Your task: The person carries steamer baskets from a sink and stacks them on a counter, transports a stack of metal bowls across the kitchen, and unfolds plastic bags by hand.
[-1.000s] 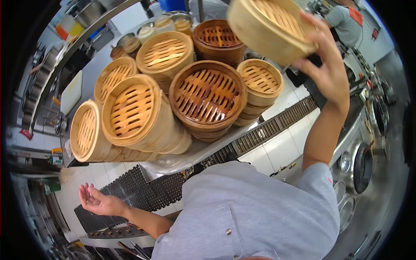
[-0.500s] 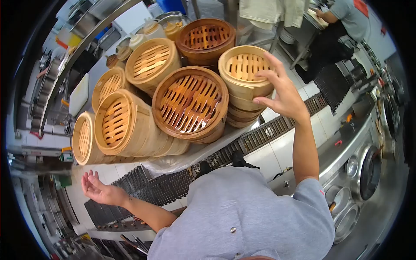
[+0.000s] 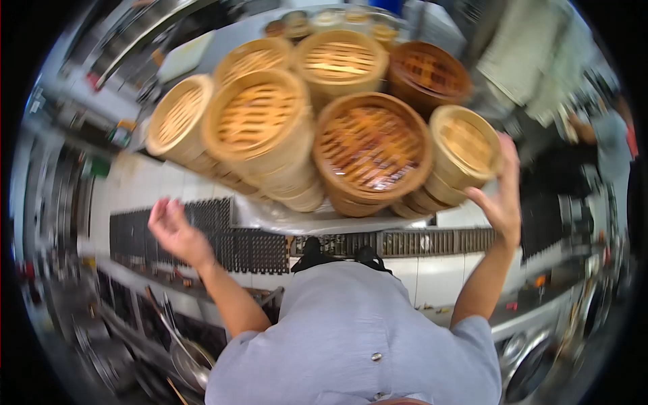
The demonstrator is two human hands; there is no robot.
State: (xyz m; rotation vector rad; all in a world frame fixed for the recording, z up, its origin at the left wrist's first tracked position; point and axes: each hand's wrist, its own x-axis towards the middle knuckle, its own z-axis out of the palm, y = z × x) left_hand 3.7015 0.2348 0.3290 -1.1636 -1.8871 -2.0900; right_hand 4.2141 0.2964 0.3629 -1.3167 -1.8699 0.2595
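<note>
Several stacks of round bamboo steamers stand close together on a steel table. My right hand is at the right side of the pale steamer topping the rightmost stack, thumb in front and fingers behind, spread apart; whether it touches is blurred. Left of that stack is a large, dark, glossy steamer. Pale steamers with slatted lids fill the left part. My left hand hangs in the air below the left stacks, fingers loosely curled and apart, holding nothing.
Small jars stand behind the stacks. A white board lies at the back left. Cloths hang at the back right. A co-worker is at the far right. Black mats and a floor grate lie below.
The steamer that my right hand held up came down onto the right stack, and the fingers spread beside it. The view has since turned, shifting the stacks rightward. My left hand stays empty.
</note>
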